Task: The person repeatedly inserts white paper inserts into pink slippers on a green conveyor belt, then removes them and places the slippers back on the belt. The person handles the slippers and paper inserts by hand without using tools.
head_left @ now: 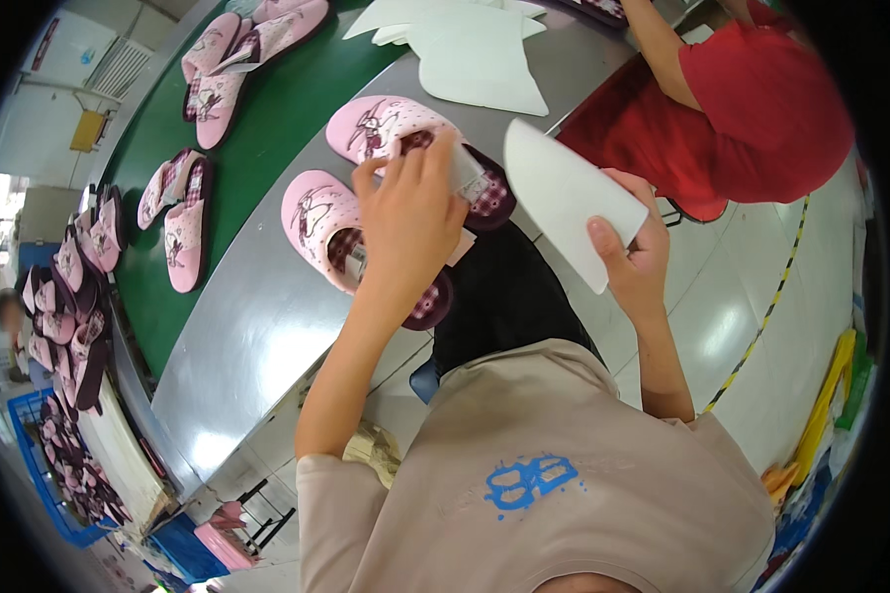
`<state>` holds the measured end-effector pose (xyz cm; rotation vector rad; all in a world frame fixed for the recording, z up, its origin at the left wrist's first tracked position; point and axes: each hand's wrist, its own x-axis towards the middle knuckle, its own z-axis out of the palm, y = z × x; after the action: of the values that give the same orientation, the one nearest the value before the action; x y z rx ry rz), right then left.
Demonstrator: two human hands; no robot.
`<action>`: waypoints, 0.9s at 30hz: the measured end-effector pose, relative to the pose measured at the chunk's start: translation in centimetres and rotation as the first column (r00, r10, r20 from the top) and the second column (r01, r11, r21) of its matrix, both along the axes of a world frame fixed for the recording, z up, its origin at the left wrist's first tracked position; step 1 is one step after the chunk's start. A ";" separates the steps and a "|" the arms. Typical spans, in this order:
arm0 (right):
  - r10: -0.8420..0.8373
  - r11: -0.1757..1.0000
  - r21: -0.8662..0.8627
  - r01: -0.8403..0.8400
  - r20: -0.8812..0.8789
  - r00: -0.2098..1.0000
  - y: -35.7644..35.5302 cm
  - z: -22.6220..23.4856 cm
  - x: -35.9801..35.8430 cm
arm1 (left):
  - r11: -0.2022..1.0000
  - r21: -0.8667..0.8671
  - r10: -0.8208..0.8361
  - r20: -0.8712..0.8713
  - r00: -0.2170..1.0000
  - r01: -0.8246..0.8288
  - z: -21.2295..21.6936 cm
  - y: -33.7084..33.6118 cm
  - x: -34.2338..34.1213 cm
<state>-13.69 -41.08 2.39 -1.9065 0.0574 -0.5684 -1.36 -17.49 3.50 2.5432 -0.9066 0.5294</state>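
my left hand [410, 212] pinches a paper tag [465, 173] over the pink slippers [366, 128]; my right hand [628, 252] grips a white insole sheet [564, 198], which could crease if squeezed.

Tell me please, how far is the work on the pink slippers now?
Done: pink slipper pairs lie on the green belt. In hand: the left hand rests on two slippers on the grey table; the right hand grips a white sheet. Left: a stack of white sheets.

The left hand [410, 212] rests on pink slippers [386, 128] while the right hand [631, 259] holds a white sheet [564, 193].
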 end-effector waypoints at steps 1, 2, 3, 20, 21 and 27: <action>0.037 0.999 0.003 -0.037 -0.026 0.999 -0.1 0.0 0.0 | 0.999 -0.045 -0.032 -0.098 0.995 0.027 0.5 0.5 -0.9; 0.059 0.998 -0.006 -0.059 -0.019 0.998 -0.2 -0.3 0.1 | 0.995 -0.090 -0.065 -0.195 0.979 0.048 1.1 1.1 -1.8; 0.068 0.997 -0.040 -0.069 -0.026 0.997 -0.3 -0.3 0.2 | 0.989 -0.136 -0.094 -0.288 0.953 0.056 1.8 1.9 -2.8; 0.138 0.973 -0.212 -0.090 0.223 0.965 5.0 1.4 1.0 | 0.459 -0.845 -0.535 -0.510 0.673 -0.275 1.5 4.2 -9.3; 0.118 0.990 -0.102 -0.097 0.229 0.966 5.3 1.1 0.9 | 0.440 -0.849 -0.571 -0.517 0.638 -0.293 1.3 4.1 -9.2; 0.461 0.876 -0.106 -0.471 0.471 0.752 6.0 0.3 0.5 | 0.373 -0.824 -0.698 -0.552 0.456 -0.427 0.8 3.5 -8.8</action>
<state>-13.18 -35.11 2.73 -1.6181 -0.7258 -0.6737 -10.14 -14.00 4.34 1.1698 -0.2177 -0.3907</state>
